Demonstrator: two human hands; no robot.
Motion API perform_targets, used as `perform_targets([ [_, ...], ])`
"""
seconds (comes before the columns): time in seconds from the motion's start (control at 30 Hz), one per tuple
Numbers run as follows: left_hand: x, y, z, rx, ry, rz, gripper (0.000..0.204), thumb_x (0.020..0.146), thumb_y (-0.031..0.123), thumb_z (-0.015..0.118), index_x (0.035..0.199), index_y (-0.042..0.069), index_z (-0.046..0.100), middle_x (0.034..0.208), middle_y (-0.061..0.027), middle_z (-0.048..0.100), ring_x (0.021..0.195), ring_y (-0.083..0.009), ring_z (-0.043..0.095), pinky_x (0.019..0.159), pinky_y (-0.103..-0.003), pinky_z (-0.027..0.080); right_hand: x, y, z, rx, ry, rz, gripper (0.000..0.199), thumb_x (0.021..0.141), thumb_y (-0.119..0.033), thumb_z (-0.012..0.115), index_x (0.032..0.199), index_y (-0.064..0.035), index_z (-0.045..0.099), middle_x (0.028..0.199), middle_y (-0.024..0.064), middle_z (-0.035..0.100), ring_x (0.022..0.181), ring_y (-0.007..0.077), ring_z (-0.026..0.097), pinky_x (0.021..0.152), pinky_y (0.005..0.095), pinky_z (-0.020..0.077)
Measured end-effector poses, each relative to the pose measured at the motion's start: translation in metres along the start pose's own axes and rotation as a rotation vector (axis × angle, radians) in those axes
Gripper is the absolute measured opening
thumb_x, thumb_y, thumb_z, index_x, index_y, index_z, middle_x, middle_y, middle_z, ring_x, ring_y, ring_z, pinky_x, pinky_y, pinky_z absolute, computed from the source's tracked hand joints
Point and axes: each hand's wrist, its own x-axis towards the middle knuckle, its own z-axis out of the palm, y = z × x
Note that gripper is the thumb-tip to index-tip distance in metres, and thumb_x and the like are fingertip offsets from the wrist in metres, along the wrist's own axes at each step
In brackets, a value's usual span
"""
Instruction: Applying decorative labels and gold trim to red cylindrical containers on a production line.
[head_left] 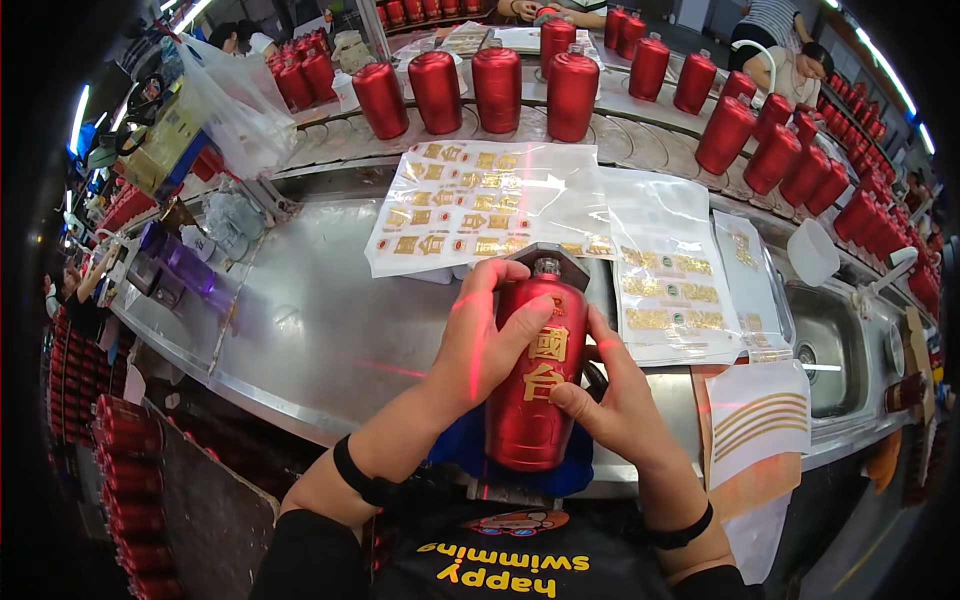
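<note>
A glossy red bottle (522, 430) lies tilted in front of me, its clear-topped neck pointing away. Gold character decals (546, 345) run down its front. My left hand (487, 335) wraps the upper left side, its thumb pressed on the front near the top decal. On the right side, my right hand (622, 405) grips the bottle, thumb against the edge of the lower gold character. Behind the neck is a dark angular holder (568, 268), and blue cloth (575, 470) shows under the base. Thin red light lines cross my left hand and the bench.
Clear sheets of gold decals (450, 200) lie beyond the bottle, with another decal sheet (665, 290) to their right. Gold curved strips (760, 425) sit near a sink (830, 340). Red bottles (435, 95) line the curved conveyor (640, 145). A purple clear container (185, 265) stands left.
</note>
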Motion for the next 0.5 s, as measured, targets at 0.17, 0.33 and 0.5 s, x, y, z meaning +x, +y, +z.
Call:
perform_targets([
  [0.17,0.011,0.007,-0.001,0.036,-0.025,-0.071,0.033,0.093,0.024,0.063,0.113,0.002,0.051,0.106,-0.0070,0.056,0.099,-0.0124,0.053,0.088,-0.028,0.045,0.001,-0.003,-0.001,-0.018,-0.018,0.006,0.097,0.083,-0.041,0.076,0.145,0.0129,0.025,0.145,0.0301,0.038,0.137,0.0370,0.038,0.113,0.0415,0.0311],
  [0.33,0.016,0.008,0.002,0.016,-0.031,-0.110,0.027,0.094,0.024,0.060,0.109,0.003,0.052,0.100,-0.0038,0.055,0.095,-0.0091,0.052,0.085,-0.025,0.044,0.001,-0.003,-0.001,-0.024,-0.017,0.001,0.097,0.083,-0.041,0.076,0.145,0.0130,0.025,0.145,0.0303,0.037,0.137,0.0371,0.038,0.113,0.0416,0.0311],
  [0.5,0.016,0.005,-0.001,-0.212,-0.077,-0.136,0.026,0.095,0.025,0.059,0.109,0.004,0.052,0.100,-0.0032,0.055,0.095,-0.0092,0.051,0.086,-0.024,0.043,0.001,-0.001,0.000,-0.018,-0.007,-0.017,0.096,0.083,-0.041,0.076,0.145,0.0129,0.025,0.145,0.0303,0.037,0.137,0.0373,0.039,0.113,0.0417,0.0311],
])
